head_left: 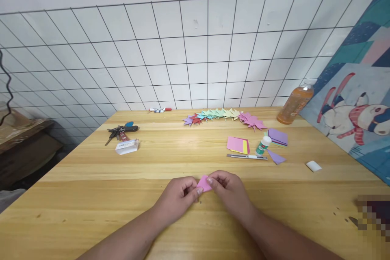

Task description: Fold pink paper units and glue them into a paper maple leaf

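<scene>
A small piece of pink paper (pixel 204 183) is held between my two hands, just above the table near its front middle. My left hand (pixel 182 191) pinches its left side, with the thumb on top. On the other side, my right hand (pixel 229 189) grips the paper's right edge between thumb and curled fingers. The fingers hide part of the paper, so I cannot tell how it is folded. Beyond my hands, a row of pointed folded-paper pieces (pixel 224 114) in several colours curves along the back of the table.
Right of centre lie pink and yellow paper sheets (pixel 236 144), a utility knife (pixel 246 157), a glue bottle (pixel 263 146), purple sheets (pixel 278 136) and a white block (pixel 313 166). A drink bottle (pixel 294 103) leans behind. Left are keys (pixel 122 131), a small box (pixel 127 146) and a marker (pixel 160 109).
</scene>
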A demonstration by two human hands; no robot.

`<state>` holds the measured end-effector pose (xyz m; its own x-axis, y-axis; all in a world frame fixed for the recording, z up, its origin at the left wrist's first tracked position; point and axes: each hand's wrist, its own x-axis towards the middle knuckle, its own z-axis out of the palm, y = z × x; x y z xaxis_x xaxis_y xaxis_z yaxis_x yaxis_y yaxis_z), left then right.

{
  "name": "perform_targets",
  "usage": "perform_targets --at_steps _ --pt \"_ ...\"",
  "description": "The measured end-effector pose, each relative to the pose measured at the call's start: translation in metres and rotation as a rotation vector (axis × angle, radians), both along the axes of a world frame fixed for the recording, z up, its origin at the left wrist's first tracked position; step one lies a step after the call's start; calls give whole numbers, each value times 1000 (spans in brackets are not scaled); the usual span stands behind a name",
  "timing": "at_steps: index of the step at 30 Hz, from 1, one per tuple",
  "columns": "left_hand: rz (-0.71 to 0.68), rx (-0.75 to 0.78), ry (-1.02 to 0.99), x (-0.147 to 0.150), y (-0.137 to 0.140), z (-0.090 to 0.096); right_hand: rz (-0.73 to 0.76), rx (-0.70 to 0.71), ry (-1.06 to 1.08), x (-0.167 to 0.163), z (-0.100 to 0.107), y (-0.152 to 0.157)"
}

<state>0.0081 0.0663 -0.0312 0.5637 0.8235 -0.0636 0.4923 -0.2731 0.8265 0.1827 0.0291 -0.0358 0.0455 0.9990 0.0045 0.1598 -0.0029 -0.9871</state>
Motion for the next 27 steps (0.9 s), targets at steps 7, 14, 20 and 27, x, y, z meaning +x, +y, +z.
perform_targets --at_steps 7,14,20,27 --pt "-108 -4 -43 -2 0 -6 15 74 -141 -2 -1 -3" --pt "-54 -35 -60 0 0 -6 21 74 -75 -3 0 -3" --pt "14 -43 -124 1 -2 -5 63 -40 -58 -4 4 -3" --pt "46 -12 -185 2 -4 -6 37 -86 94 -4 14 0"
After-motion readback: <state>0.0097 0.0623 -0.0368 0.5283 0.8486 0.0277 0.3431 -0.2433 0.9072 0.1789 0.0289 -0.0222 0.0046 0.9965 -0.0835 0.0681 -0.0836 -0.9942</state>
